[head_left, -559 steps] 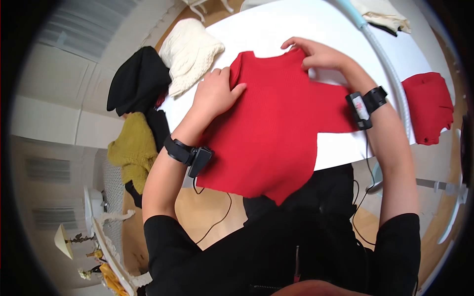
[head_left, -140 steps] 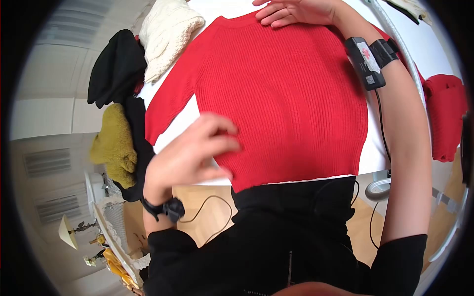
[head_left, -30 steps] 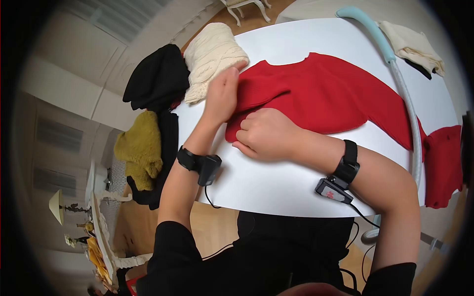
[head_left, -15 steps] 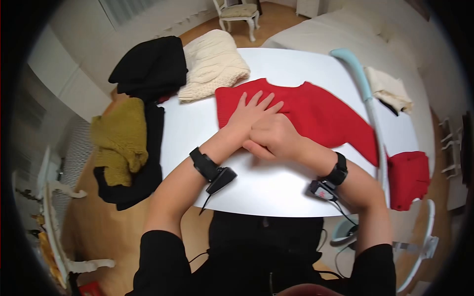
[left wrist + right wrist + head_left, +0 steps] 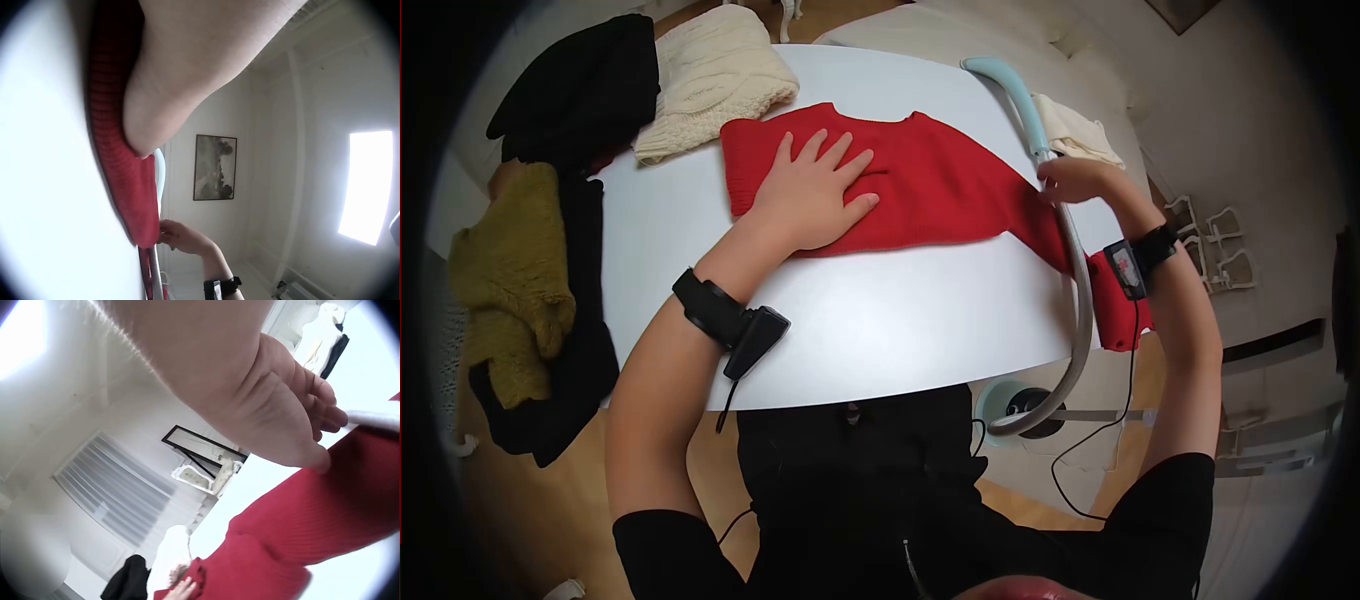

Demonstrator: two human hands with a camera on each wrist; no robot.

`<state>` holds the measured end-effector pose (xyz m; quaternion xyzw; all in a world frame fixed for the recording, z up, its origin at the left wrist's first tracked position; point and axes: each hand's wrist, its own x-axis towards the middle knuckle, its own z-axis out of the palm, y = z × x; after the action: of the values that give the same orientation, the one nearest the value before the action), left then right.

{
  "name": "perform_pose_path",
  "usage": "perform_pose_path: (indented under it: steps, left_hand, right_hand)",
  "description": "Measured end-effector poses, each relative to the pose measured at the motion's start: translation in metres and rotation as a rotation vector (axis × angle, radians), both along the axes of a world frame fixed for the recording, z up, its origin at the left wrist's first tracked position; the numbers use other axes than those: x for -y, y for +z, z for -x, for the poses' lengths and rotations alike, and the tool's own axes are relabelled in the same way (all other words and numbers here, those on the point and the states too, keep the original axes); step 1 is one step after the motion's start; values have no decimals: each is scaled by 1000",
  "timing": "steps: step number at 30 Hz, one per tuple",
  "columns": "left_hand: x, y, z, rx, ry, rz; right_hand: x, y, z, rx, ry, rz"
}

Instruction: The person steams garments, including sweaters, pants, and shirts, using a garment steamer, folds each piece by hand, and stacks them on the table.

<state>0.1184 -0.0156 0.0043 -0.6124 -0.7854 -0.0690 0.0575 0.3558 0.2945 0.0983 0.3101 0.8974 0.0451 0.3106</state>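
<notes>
A red knit sweater (image 5: pixel 940 195) lies folded on the white table (image 5: pixel 850 330), one sleeve stretched out to the right. My left hand (image 5: pixel 810 195) rests flat on its left part, fingers spread and palm down. My right hand (image 5: pixel 1080 180) is over at the grey hose (image 5: pixel 1085 300), its curled fingers round the hose just below the light-blue end piece (image 5: pixel 1015 95). The hose crosses over the outstretched sleeve. In the right wrist view, the hose (image 5: pixel 375 419) emerges from my fingertips, and my thumb is close over the red sleeve (image 5: pixel 350 487).
A cream cable-knit sweater (image 5: pixel 710 85) and black folded clothing (image 5: pixel 585 90) lie at the back left. Olive fuzzy clothing (image 5: pixel 520 260) and black clothing (image 5: pixel 585 330) are at the left. Cream clothing (image 5: pixel 1075 130) lies behind the hose; more red clothing (image 5: pixel 1115 315) is at the right edge.
The sweater was spread flat earlier and is now folded up. My right hand, lately a fist beside the left, has moved right to the hose. My left hand has spread on the sweater.
</notes>
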Motion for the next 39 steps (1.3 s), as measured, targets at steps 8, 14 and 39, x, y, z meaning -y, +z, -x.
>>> perform_pose_path:
  steps: [8, 14, 39]
  left_hand:
    - [1, -5, 2, 20, 12, -16]
    - [1, -11, 4, 29, -5, -59]
    - [-1, -11, 2, -58, -1, -54]
  right_hand:
    - [13, -4, -6, 8, 6, 113]
    - [-4, 12, -26, -623, -395, 717]
    - [89, -23, 90, -970, 47, 434]
